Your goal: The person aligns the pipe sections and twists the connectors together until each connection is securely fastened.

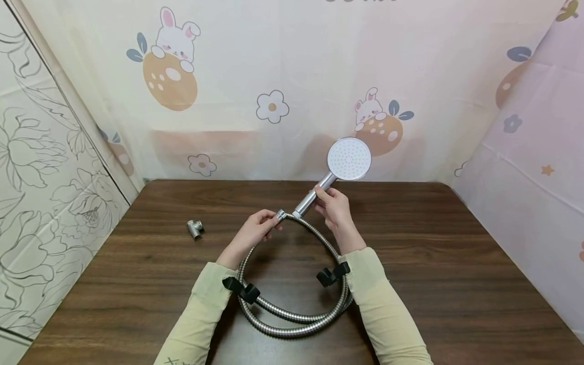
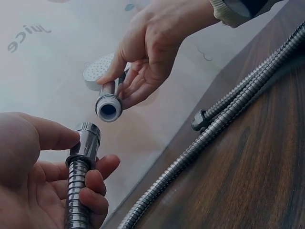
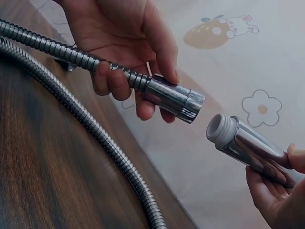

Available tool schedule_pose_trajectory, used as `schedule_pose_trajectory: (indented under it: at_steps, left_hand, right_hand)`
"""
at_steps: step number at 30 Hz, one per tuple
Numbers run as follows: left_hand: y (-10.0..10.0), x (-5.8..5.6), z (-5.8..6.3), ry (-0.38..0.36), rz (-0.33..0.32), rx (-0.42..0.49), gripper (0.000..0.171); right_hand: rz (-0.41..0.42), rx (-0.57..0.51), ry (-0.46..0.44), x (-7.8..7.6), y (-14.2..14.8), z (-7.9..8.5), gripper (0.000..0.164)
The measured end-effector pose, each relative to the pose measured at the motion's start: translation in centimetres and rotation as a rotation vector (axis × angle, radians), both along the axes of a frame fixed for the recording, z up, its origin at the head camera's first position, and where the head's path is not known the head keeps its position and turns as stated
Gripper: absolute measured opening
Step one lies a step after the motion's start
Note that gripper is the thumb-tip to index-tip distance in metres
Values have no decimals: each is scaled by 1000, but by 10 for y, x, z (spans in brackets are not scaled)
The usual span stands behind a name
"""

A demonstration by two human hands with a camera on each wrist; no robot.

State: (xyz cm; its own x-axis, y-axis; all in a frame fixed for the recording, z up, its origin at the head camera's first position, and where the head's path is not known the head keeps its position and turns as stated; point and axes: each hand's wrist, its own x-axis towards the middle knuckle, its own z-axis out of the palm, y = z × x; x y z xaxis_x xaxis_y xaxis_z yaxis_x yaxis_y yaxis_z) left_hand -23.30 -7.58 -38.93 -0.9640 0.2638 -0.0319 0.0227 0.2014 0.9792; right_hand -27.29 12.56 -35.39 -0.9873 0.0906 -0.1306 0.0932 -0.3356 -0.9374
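My right hand [image 1: 332, 202] grips the chrome handle of a shower head [image 1: 349, 158], held up with its round white face toward me. The handle's white threaded end [image 3: 221, 129] is bare and points at the hose nut. My left hand [image 1: 261, 224] pinches the hex nut [image 3: 178, 101] at the end of a metal shower hose [image 1: 292, 314], a small gap away from the thread. In the left wrist view the nut [image 2: 86, 140] sits just below the handle's open end [image 2: 108, 109]. The hose lies coiled in a loop on the brown wooden table [image 1: 456, 263] between my forearms.
A small metal tee fitting [image 1: 195, 229] lies on the table to the left. The hose's other end [image 2: 199, 120] rests on the wood. Patterned curtains close off the back and right; a floral panel stands at the left.
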Motion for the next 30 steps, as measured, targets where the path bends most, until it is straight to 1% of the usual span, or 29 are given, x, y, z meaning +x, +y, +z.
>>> schedule_pose_trajectory:
  at_steps: [5,16,23,30]
  left_hand:
    - [-1,1,0,-7,-14,-2,20]
    - [3,-2,1,4,-39,-27,21]
    - [8,-3,0,-4,-19,-32,19]
    - [10,-2,-1,-3,-7,-9,19]
  right_hand:
    - [-20,19,8,-1,-3,1,8]
    - [-11,47,21,-3,-5,2,9]
    - [1,26,20,-4,-7,3,8]
    - [-4,22,22,-4,-9,3,9]
